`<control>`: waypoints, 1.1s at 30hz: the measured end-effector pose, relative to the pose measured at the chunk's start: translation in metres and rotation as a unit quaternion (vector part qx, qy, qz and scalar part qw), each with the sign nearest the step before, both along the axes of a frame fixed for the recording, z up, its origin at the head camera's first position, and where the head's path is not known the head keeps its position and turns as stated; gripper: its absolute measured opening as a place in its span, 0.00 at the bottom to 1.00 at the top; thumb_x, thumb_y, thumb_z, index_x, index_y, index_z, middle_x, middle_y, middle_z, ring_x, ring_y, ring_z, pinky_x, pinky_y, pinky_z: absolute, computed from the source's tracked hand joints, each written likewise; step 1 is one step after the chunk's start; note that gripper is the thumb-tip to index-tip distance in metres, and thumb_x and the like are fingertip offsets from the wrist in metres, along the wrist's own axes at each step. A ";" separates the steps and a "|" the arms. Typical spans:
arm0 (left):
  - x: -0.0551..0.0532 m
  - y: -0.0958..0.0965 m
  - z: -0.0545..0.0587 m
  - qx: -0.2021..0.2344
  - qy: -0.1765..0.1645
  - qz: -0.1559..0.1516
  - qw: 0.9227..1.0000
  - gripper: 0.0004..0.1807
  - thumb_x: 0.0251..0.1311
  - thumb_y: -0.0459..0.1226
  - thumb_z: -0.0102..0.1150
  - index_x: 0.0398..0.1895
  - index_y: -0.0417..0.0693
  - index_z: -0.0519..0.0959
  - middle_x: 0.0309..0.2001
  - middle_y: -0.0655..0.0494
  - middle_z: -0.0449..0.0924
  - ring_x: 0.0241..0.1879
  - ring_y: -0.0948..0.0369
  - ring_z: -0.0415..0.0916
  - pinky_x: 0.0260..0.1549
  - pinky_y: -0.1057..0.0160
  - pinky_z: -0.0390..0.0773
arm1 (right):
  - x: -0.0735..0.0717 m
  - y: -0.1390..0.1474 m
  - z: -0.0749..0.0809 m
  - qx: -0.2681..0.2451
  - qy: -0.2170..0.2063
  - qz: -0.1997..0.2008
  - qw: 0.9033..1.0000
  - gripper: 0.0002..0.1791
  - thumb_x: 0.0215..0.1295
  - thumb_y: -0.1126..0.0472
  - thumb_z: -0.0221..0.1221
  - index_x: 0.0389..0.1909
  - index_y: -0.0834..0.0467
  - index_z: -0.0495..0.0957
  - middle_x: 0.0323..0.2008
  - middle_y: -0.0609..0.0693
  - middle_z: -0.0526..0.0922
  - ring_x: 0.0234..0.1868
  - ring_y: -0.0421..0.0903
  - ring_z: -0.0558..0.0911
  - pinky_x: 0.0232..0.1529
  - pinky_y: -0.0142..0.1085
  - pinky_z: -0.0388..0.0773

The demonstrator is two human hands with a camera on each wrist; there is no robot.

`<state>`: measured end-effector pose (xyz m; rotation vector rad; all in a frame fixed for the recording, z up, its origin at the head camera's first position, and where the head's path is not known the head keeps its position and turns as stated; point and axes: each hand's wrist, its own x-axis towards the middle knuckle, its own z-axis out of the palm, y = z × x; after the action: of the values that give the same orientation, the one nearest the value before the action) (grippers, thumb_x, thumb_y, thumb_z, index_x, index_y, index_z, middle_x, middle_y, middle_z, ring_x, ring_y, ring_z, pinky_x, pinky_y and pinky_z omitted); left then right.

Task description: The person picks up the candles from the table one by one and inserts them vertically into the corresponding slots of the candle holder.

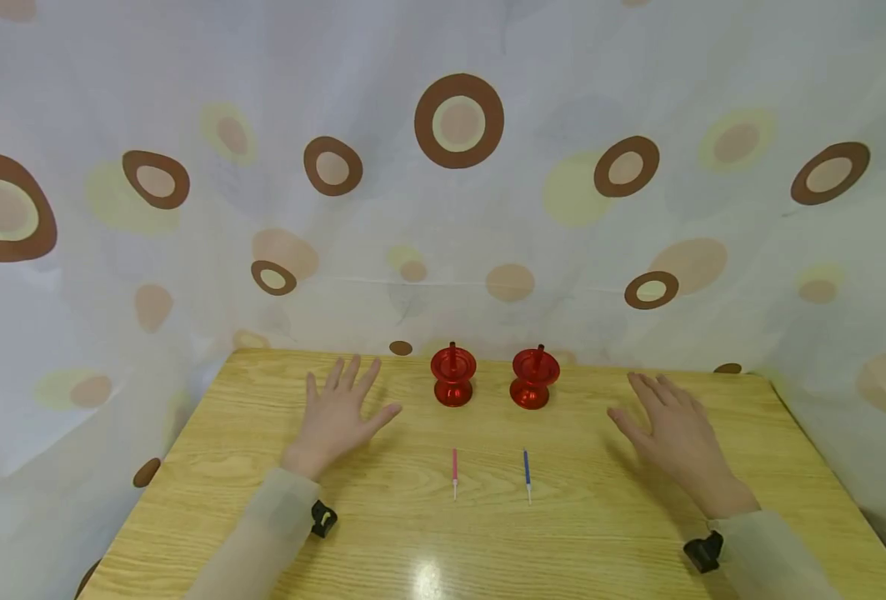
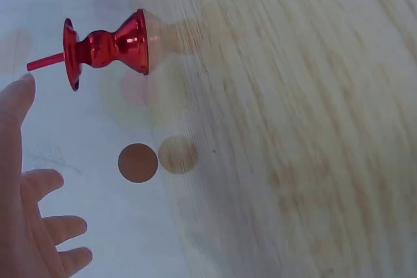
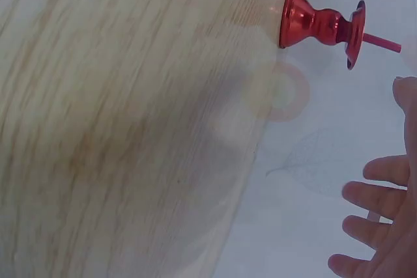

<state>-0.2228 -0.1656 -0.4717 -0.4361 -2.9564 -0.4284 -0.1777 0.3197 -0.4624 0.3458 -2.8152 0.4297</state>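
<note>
Two shiny red metal candle holders stand upright near the table's back edge, a left one [image 1: 453, 392] and a right one [image 1: 530, 393], each with a thin stem rising from its dish. In front of them lie a thin pink candle [image 1: 454, 467] and a thin blue candle [image 1: 527, 469], both with white lower tips. My left hand [image 1: 335, 419] is left of the holders, fingers spread, holding nothing. Out to the right, my right hand [image 1: 678, 437] is also spread and holds nothing. The left wrist view shows the nearer holder [image 2: 130, 43]; the right wrist view shows one holder [image 3: 303, 21] beyond the thumb.
The wooden table [image 1: 382, 550] has a light yellow grain. A white curtain [image 1: 382, 225] with brown and beige circles hangs behind it and along both sides. Each wrist carries a small black device, such as the left device [image 1: 323, 518].
</note>
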 end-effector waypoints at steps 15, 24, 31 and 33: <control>-0.001 0.019 0.002 0.075 -0.017 -0.029 0.997 0.45 0.70 0.66 0.53 0.82 0.52 0.61 0.79 0.41 0.60 0.79 0.39 0.54 0.73 0.28 0.49 | 0.002 -0.016 0.002 -0.013 0.029 0.030 0.999 0.29 0.72 0.48 0.65 0.60 0.68 0.80 0.53 0.68 0.85 0.59 0.71 0.78 0.60 0.69 0.70; -0.004 0.026 -0.004 0.115 -0.015 -0.036 0.993 0.43 0.70 0.63 0.56 0.81 0.51 0.64 0.78 0.42 0.63 0.76 0.39 0.58 0.71 0.29 0.54 | 0.004 -0.028 -0.001 -0.030 0.077 0.058 0.995 0.22 0.63 0.54 0.72 0.52 0.66 0.85 0.45 0.62 0.88 0.50 0.65 0.83 0.55 0.65 0.75; -0.004 0.028 -0.005 0.127 -0.018 -0.044 0.991 0.42 0.70 0.63 0.56 0.80 0.51 0.65 0.77 0.42 0.65 0.75 0.40 0.60 0.71 0.29 0.55 | 0.005 -0.038 -0.002 -0.036 0.087 0.073 0.993 0.20 0.62 0.55 0.73 0.50 0.64 0.86 0.45 0.60 0.89 0.51 0.64 0.83 0.55 0.64 0.76; -0.005 0.029 -0.006 0.127 -0.019 -0.043 0.991 0.42 0.70 0.64 0.56 0.80 0.52 0.66 0.77 0.43 0.65 0.75 0.40 0.61 0.71 0.30 0.56 | 0.005 -0.042 -0.002 -0.036 0.086 0.075 0.993 0.20 0.62 0.55 0.72 0.50 0.64 0.87 0.45 0.60 0.89 0.51 0.64 0.84 0.56 0.64 0.76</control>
<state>-0.2279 -0.1363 -0.4775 -0.5309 -2.8716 -0.8193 -0.1726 0.2778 -0.4640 0.5545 -2.6092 0.5059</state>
